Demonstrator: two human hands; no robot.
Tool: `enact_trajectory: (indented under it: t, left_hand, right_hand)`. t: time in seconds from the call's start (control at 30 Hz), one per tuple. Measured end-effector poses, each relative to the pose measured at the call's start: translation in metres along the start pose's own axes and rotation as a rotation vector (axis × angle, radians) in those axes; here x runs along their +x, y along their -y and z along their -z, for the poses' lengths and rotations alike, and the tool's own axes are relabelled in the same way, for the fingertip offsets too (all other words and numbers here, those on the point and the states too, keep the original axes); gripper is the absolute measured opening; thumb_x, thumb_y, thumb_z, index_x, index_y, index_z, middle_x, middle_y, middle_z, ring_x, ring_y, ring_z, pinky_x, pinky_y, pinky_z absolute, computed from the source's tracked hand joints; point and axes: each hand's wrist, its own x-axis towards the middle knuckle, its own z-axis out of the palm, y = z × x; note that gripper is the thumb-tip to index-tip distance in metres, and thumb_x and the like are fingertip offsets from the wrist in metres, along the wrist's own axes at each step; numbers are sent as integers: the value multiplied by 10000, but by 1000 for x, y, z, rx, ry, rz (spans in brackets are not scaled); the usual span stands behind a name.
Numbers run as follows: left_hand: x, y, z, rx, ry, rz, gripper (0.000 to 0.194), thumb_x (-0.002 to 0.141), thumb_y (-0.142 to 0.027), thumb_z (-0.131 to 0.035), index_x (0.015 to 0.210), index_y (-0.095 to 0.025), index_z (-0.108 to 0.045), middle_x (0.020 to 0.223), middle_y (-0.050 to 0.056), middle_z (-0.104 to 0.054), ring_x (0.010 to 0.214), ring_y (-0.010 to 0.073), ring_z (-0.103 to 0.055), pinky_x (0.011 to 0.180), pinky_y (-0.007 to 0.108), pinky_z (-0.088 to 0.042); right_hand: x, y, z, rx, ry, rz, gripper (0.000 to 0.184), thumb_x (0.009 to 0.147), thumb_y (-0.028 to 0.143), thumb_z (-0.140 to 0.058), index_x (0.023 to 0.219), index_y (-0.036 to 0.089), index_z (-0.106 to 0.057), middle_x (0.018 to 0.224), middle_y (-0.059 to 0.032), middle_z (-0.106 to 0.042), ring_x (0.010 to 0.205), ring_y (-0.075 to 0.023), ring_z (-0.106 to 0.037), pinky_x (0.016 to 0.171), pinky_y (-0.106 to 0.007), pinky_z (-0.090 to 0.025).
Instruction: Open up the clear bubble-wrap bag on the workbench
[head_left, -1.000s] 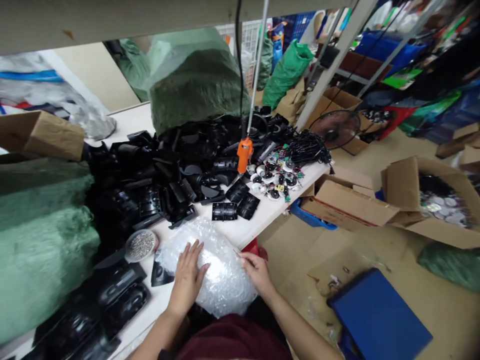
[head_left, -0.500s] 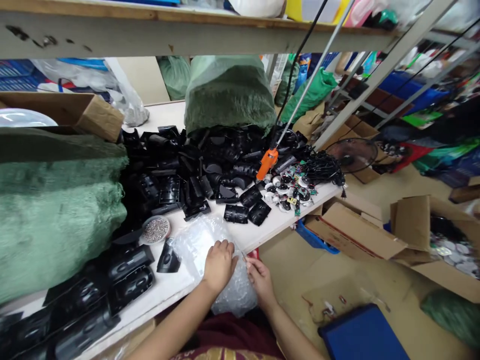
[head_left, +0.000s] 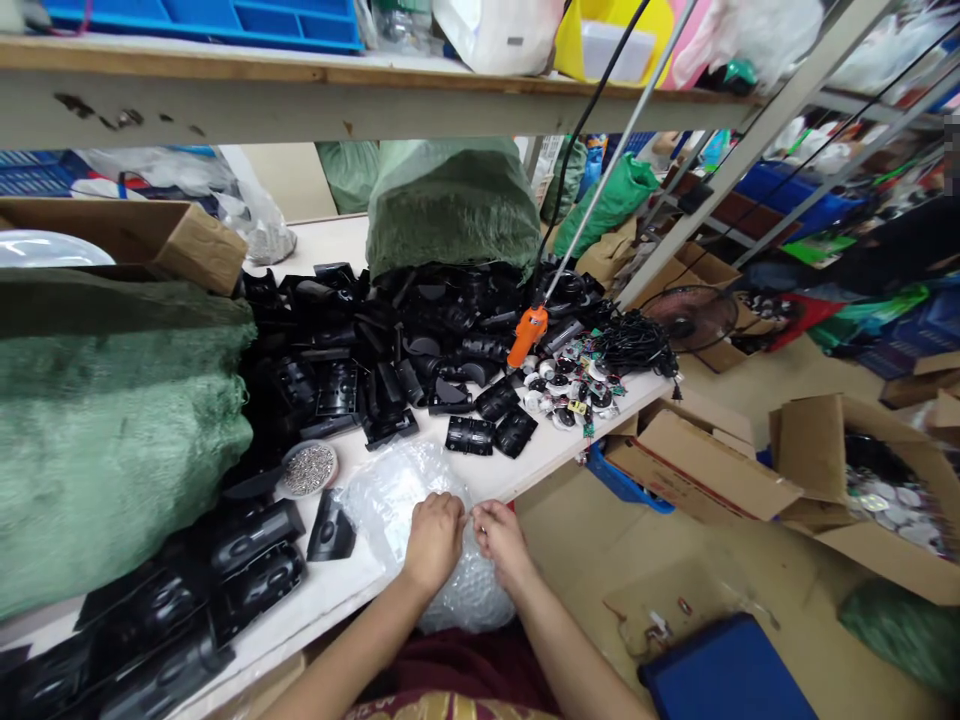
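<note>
A clear bag of bubble wrap (head_left: 390, 500) lies at the near edge of the white table (head_left: 330, 590), hanging partly over it. My left hand (head_left: 433, 540) rests on top of the bag with fingers curled, gripping the plastic. My right hand (head_left: 499, 540) sits right beside it, fingers pinched on the same plastic; the two hands nearly touch. A small black plastic part (head_left: 330, 528) lies just left of the bag, and a round dish of small metal screws (head_left: 307, 468) stands behind it.
A heap of black plastic housings (head_left: 375, 340) covers the table's middle, with green mesh sacks (head_left: 112, 420) left and behind. An orange hanging screwdriver (head_left: 528, 335) dangles over small circuit parts (head_left: 574, 385). Cardboard boxes (head_left: 705, 460) and a blue panel (head_left: 724, 675) lie on the floor right.
My left hand went from lying flat on the bag to curled on it, and my right hand moved in until both meet at the bag's top. The view tilted upward.
</note>
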Motion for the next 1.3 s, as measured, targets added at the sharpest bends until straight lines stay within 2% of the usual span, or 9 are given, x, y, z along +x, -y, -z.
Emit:
enact_trajectory:
  t: [0.17, 0.33, 0.5, 0.67, 0.83, 0.93, 1.1, 1.2, 1.3]
  left_hand:
    - [-7, 9, -1, -56, -41, -3, 163, 878, -131, -449, 790, -145, -586, 808, 68, -614, 840, 224, -545, 776, 370, -414]
    - [-12, 21, -1, -142, -77, -57, 192, 921, -258, -443, 823, -194, -594, 866, 39, -639, 878, 190, -563, 843, 321, -440]
    - [-1, 38, 18, -68, -125, 120, 327, 892, -238, -467, 1180, -108, -548, 1245, 156, -522, 1202, 304, -402, 1024, 456, -326]
    - [21, 51, 40, -16, 95, 184, 212, 809, -37, -508, 911, -146, -660, 1101, 80, -586, 1108, 264, -477, 935, 468, -386]
    - [38, 56, 45, -70, 238, 161, 60, 814, -127, -610, 774, -145, -651, 990, 40, -646, 1108, 235, -513, 993, 509, -356]
    - [39, 63, 44, -152, 253, 83, 78, 829, -124, -598, 834, -157, -668, 1045, 35, -658, 1114, 221, -526, 1013, 507, -352]
    - [29, 90, 40, -271, 189, 6, 255, 852, -107, -549, 1074, -194, -640, 1306, 49, -561, 1271, 222, -429, 1082, 499, -296]
    - [24, 109, 33, -307, 154, 46, 370, 858, -245, -581, 1226, -280, -561, 1501, 20, -346, 1426, 304, -129, 1122, 571, -178]
    - [22, 121, 26, -340, 149, 73, 366, 852, -288, -583, 1216, -330, -565, 1514, -27, -323, 1433, 338, -37, 1130, 566, -159]
  right_hand:
    - [16, 58, 49, 24, -103, 83, 316, 649, 486, -566, 615, 225, -391, 452, 123, -236, 353, -41, -139, 335, -176, -151]
    - [29, 106, 96, -111, -88, 182, 329, 633, 478, -657, 793, 213, -546, 532, 88, -410, 391, -53, -250, 370, -177, -152]
    - [14, 49, 61, -318, 60, 241, 297, 633, 467, -670, 710, 188, -605, 576, 31, -528, 543, -124, -453, 526, -249, -374]
    - [4, 0, 34, -469, 158, 271, 262, 765, 424, -536, 831, 180, -608, 671, 4, -569, 629, -160, -516, 629, -288, -429]
    - [25, 14, 14, -556, 268, 374, 271, 758, 230, -499, 993, 180, -625, 1050, -78, -606, 1000, -211, -549, 904, -350, -412]
    - [42, 23, -2, -570, 442, 383, 342, 714, 161, -493, 1019, 206, -643, 1109, -56, -609, 1060, -195, -541, 920, -328, -408]
    - [54, 29, -12, -601, 532, 304, 131, 703, 286, -599, 779, 179, -605, 800, -7, -589, 779, -171, -540, 732, -296, -418]
    - [49, 32, -12, -583, 562, 245, 201, 715, 375, -593, 681, 188, -524, 647, 34, -470, 617, -129, -444, 589, -249, -370]
    - [38, 34, -13, -536, 607, 185, 257, 717, 431, -574, 661, 198, -483, 612, 48, -397, 529, -105, -369, 495, -229, -312]
